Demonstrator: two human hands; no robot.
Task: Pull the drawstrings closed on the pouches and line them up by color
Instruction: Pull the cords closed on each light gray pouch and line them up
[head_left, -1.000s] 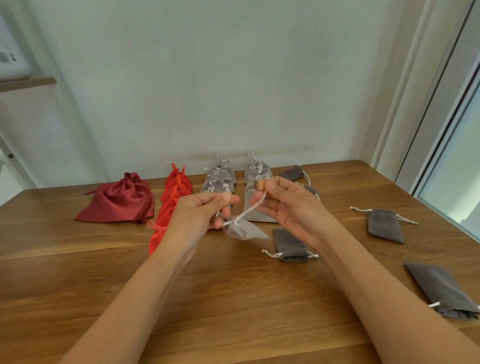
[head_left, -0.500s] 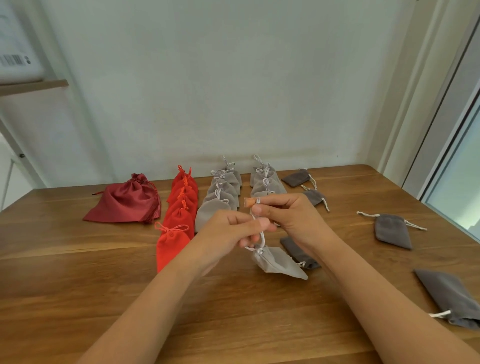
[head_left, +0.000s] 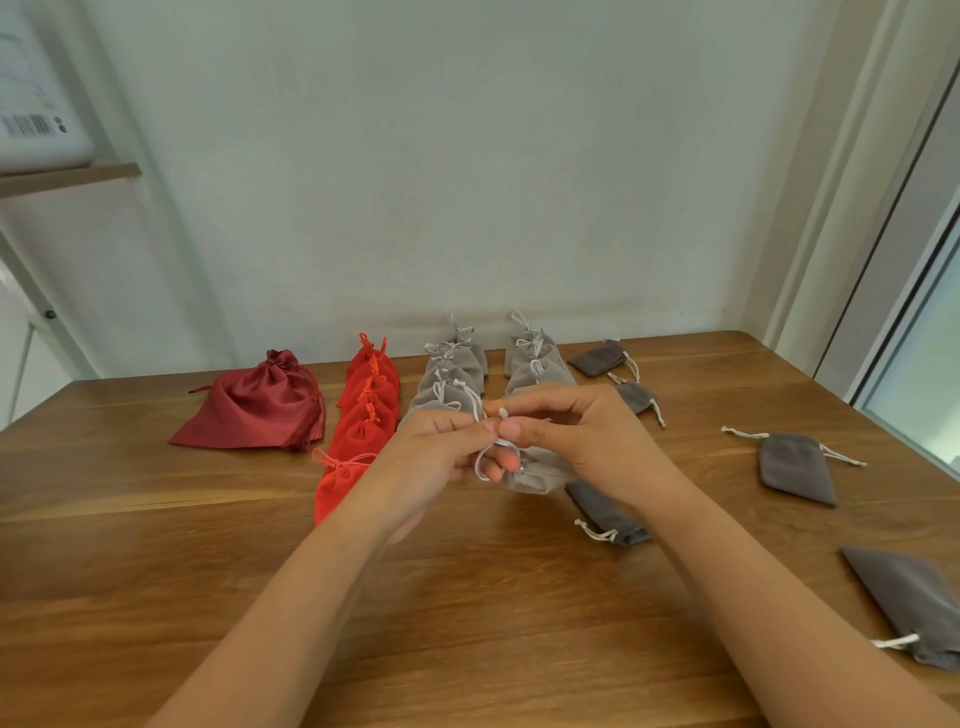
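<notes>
held thing: light grey pouch (head_left: 535, 475), small, velvety-looking cloth, hanging under the hands just above the desk (head_left: 156, 571), about mid-desk
cord: white drawstring (head_left: 483, 462), a loop of it stands out on the left side of the pouch neck
left hand (head_left: 441, 457): fingers curled in, pinching the drawstring loop
right hand (head_left: 582, 441): thumb and forefinger pinched on the drawstring end, fingertips touching the left hand's; cannot tell whether its lower fingers also hold the neck
step (judged): cinching this pouch; neck looks gathered, probably nearly shut
handling (judged): very light, soft and floppy, no stiffness, nothing fragile; nap likely gives decent grip, cord thin and a bit slippery
where to hold (judged): pinch the cords close to the neck and pull apart sideways; to carry it, take the gathered neck, not the body
lined up: orange-red row (head_left: 363, 415) left of centre, two light grey rows (head_left: 452, 374) at far centre, cords drawn
likely spot (judged): near end of a light grey row
other: dark red pouch (head_left: 260, 410) far left, bigger, cinched
left to do: dark grey pouches (head_left: 795, 467) scattered at right, near and far, several lying flat, not in a row
risk (judged): a cord slipping out of the pinch
</notes>
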